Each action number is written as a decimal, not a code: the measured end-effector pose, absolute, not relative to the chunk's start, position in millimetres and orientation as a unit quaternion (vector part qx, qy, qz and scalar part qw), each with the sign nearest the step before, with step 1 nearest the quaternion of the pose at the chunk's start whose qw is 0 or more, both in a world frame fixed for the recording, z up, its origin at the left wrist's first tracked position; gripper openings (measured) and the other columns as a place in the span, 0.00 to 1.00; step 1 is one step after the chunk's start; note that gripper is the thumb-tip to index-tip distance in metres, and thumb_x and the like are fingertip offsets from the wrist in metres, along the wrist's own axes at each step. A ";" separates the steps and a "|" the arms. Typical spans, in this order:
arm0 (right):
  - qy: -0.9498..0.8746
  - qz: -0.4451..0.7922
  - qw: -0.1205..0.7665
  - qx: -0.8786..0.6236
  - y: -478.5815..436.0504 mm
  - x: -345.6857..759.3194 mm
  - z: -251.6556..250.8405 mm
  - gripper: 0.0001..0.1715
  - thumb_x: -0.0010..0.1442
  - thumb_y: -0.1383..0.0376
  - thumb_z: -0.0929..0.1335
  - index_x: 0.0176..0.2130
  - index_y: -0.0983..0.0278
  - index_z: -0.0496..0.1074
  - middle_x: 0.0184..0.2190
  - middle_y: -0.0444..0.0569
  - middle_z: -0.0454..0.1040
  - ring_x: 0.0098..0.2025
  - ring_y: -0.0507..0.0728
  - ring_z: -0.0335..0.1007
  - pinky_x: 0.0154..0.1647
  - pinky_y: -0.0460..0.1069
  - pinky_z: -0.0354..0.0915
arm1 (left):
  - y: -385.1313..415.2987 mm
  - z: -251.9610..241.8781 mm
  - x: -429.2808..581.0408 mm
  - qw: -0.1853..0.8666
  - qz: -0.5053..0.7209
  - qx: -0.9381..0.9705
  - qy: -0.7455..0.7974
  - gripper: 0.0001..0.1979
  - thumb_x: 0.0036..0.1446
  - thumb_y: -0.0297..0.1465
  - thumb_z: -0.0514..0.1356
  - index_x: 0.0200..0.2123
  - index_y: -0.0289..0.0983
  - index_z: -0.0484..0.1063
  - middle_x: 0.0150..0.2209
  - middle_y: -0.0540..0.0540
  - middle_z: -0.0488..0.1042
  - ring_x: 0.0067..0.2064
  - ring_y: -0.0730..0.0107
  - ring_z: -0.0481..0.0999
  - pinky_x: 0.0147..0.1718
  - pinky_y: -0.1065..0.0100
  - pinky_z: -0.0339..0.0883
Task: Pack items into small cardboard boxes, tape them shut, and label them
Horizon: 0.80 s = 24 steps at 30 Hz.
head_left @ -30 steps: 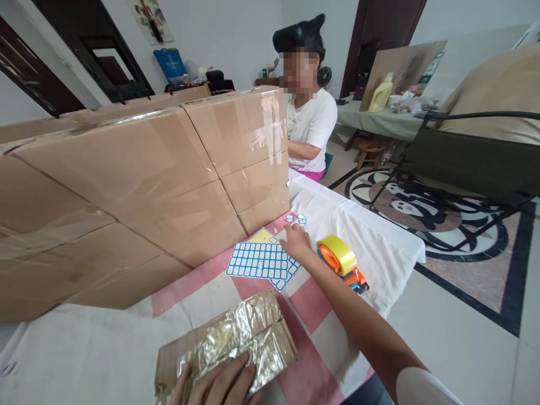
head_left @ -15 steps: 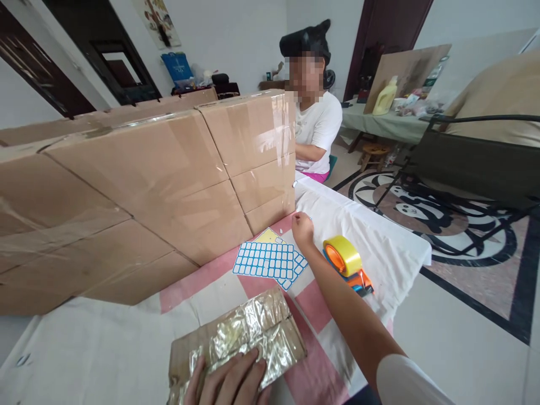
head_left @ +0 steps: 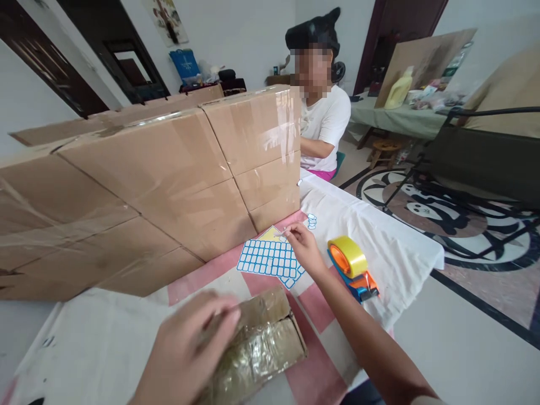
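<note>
A tape-wrapped cardboard box (head_left: 270,343) lies on the table close to me, its wrapping shiny. My left hand (head_left: 185,343) hovers over the near-left part of this box, blurred by motion; whether its fingers hold anything is unclear. Thumb and forefinger pinched together, my right hand (head_left: 302,243) has a small white sliver at its tips. It is just above the right edge of a yellow sheet (head_left: 266,233). Overlapping that sheet is a label sheet (head_left: 266,259) of blue-edged white stickers, with another partly under it. A few loose blue-edged pieces (head_left: 312,221) lie beyond my right hand.
A tape dispenser (head_left: 349,261) with yellow tape sits right of my right forearm. Large taped cartons (head_left: 181,169) form a wall along the far left. Behind them sits another person (head_left: 327,121) in a white shirt. A dark folding chair (head_left: 485,163) stands right.
My left hand has lifted off the wrapped box and moved left and up. My right hand has opened out of its curl, moved slightly nearer and now pinches over the yellow sheet.
</note>
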State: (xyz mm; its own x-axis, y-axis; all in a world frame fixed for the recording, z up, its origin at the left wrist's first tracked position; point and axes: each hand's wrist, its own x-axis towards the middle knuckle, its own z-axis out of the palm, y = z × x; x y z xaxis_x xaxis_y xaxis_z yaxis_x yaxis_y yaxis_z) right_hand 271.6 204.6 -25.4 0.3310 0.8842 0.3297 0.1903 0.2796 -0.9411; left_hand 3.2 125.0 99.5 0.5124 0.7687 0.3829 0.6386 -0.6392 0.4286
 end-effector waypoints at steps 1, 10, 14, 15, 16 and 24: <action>-0.525 0.287 0.626 -0.500 196.5 267.6 -17.3 0.11 0.65 0.56 0.65 0.35 0.61 0.69 0.35 0.47 0.70 0.39 0.56 0.69 0.41 0.50 0.67 | 144.8 106.1 15.6 0.161 0.264 0.844 0.437 0.09 0.64 0.39 0.60 0.43 0.44 0.78 0.36 0.52 0.81 0.31 0.72 0.76 0.29 0.71 0.69; -0.537 0.270 0.680 -0.420 157.0 263.7 7.9 0.09 0.68 0.59 0.66 0.36 0.60 0.72 0.33 0.45 0.66 0.37 0.55 0.65 0.38 0.50 0.62 | 239.6 70.9 105.9 0.378 0.198 0.807 0.407 0.19 0.62 0.44 0.55 0.31 0.35 0.76 0.29 0.47 0.78 0.32 0.67 0.75 0.30 0.69 0.67; -0.473 0.309 0.708 -0.424 135.0 264.5 -0.6 0.08 0.68 0.60 0.67 0.37 0.59 0.72 0.32 0.45 0.67 0.35 0.54 0.65 0.36 0.50 0.62 | 260.2 47.4 116.7 0.315 0.139 0.839 0.422 0.18 0.63 0.41 0.53 0.34 0.35 0.77 0.31 0.45 0.80 0.33 0.66 0.77 0.31 0.68 0.67; -0.444 0.326 0.716 -0.429 127.4 262.6 -4.9 0.08 0.68 0.59 0.68 0.37 0.59 0.72 0.32 0.45 0.68 0.35 0.54 0.65 0.36 0.50 0.63 | 268.0 41.8 120.9 0.295 0.119 0.848 0.424 0.17 0.63 0.40 0.54 0.34 0.35 0.78 0.31 0.45 0.80 0.33 0.66 0.77 0.32 0.68 0.67; -0.414 0.342 0.723 -0.435 118.9 259.9 -10.2 0.08 0.68 0.59 0.68 0.37 0.59 0.72 0.32 0.45 0.70 0.35 0.55 0.66 0.36 0.49 0.63 | 276.0 36.1 125.8 0.269 0.099 0.858 0.426 0.15 0.62 0.38 0.55 0.33 0.36 0.78 0.31 0.45 0.81 0.33 0.65 0.77 0.32 0.68 0.66; -0.296 0.396 0.697 -0.519 45.1 236.1 -63.2 0.12 0.66 0.54 0.69 0.36 0.59 0.73 0.31 0.46 0.74 0.33 0.56 0.69 0.33 0.50 0.65 | 298.7 -11.4 166.5 0.095 -0.055 0.932 0.346 0.14 0.64 0.26 0.53 0.47 0.33 0.77 0.46 0.32 0.81 0.53 0.53 0.77 0.47 0.61 0.65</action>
